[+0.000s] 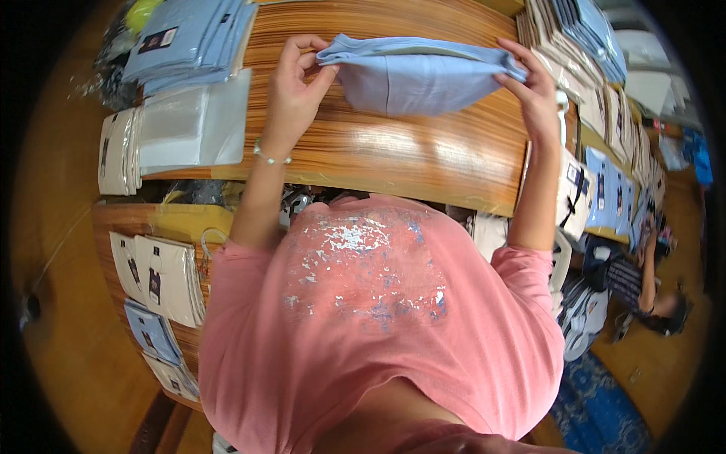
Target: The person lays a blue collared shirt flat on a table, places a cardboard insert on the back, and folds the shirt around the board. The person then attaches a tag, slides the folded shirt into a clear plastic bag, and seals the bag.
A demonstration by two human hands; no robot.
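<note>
left hand [299,89] and right hand [537,89] raised, pinching blue cloth [427,79] ends. left of grip: clear bags [180,59], blue garments [219,38] inside.

The counter [412,170] is wood-topped, with dark and light brown stripes across its surface and a plain yellowish strip on its near edge. Pale, streaky glare brightens its middle. Below and left of the counter stands a side table [110,227] with a similar brown top and a yellowish patch. Yellow-brown floor [57,219] spreads well out to the counter's left, a thin cord [64,242] lying across it; similar floor shows to its right. Below and right of the counter is a blue patterned surface [601,405], its kind unclear.
</note>
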